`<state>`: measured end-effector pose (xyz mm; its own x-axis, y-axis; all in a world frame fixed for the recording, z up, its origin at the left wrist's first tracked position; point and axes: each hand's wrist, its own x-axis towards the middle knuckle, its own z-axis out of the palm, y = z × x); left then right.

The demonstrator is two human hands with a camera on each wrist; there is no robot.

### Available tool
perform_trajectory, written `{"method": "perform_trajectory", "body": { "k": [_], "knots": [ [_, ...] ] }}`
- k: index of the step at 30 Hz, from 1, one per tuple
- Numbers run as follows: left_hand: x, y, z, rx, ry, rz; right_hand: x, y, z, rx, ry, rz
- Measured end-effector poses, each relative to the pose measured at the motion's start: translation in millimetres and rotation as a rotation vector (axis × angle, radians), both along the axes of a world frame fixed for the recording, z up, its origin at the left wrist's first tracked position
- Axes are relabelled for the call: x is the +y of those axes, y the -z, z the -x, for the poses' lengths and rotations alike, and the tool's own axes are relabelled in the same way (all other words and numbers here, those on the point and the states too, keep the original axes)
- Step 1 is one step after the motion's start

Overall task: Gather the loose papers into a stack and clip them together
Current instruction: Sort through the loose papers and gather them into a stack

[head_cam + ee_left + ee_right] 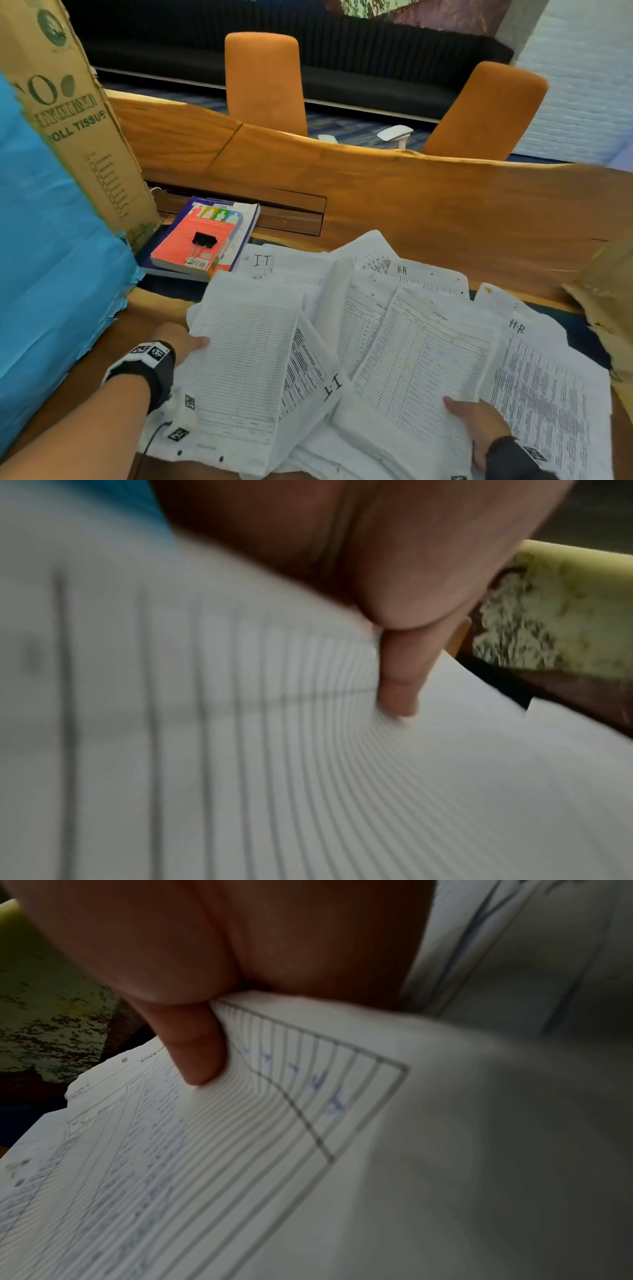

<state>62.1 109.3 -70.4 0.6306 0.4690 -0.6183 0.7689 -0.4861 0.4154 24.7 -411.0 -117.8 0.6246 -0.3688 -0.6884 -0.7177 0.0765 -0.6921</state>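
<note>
I am reading "I.T" and "H.R" on the loose papers spreading over the lower middle. The box at upper left is showing "ROLL TISSUE", I think. My left hand is pinching a lined sheet. My right hand is pinching another sheet. The black clip is lying on a red book, left of center.

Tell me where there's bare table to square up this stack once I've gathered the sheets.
Bare wood runs behind the loose papers, between their far edge and the table's far rim, right of the dark inset panel. Near side is crowded: sheets overlap where the left hand and right hand each pinch one. Far left holds the books and binder clip.
</note>
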Motion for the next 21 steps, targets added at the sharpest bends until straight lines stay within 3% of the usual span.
{"method": "perform_trajectory", "body": {
  "k": [5, 8, 12, 21],
  "knots": [
    [-13.7, 4.2, 36.3, -0.084, -0.216, 0.233, -4.7, 6.9, -1.3, 0.020, -0.005, 0.013],
    [-38.2, 16.9, 57.8, -0.145, -0.326, 0.259, -3.3, 3.3, -1.2, 0.043, -0.014, 0.034],
    [-71.3, 22.5, 52.5, -0.302, -0.542, 0.377, -1.8, -0.3, -2.1, 0.059, -0.034, 0.063],
    [-65.3, 10.9, 15.9, -0.420, -0.400, 0.338, -2.8, 8.1, -2.9, 0.052, -0.015, 0.088]
  ]
}}
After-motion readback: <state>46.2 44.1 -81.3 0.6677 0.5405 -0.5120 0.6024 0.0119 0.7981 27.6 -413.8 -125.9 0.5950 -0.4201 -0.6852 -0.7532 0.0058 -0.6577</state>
